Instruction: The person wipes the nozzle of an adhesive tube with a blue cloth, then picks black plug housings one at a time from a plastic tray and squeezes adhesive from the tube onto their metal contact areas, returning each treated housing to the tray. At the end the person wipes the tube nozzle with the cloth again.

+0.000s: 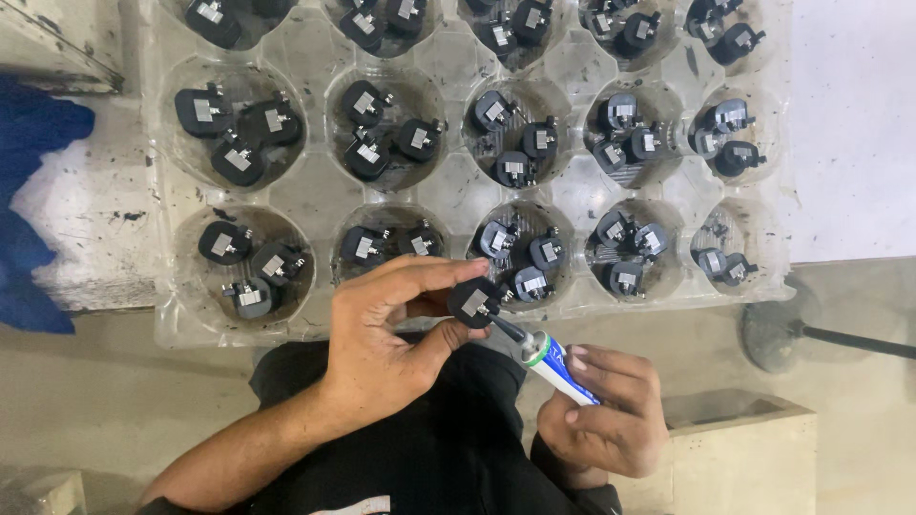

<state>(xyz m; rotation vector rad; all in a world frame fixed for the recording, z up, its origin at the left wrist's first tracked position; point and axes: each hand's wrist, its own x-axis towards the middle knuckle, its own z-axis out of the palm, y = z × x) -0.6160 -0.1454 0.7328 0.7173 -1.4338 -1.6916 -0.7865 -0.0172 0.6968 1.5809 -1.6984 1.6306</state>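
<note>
My left hand (pixel 391 334) pinches a small black round part with a metal core (pixel 474 302) between thumb and fingers, just in front of the tray. In my right hand (pixel 606 415) is a white and blue glue tube (pixel 558 367), its dark nozzle touching the underside of that part. Just beyond my hands lies a clear plastic tray (pixel 315 195) whose round cups each hold two or three similar black parts, such as those in the cup (pixel 520 257) next to the held part.
The tray rests on a worn white bench (pixel 91 238). A blue cloth (pixel 29 191) lies at the left edge. A white sheet (pixel 854 124) is at the right. A round dark base with a rod (pixel 778 334) and a beige box (pixel 744 458) are lower right.
</note>
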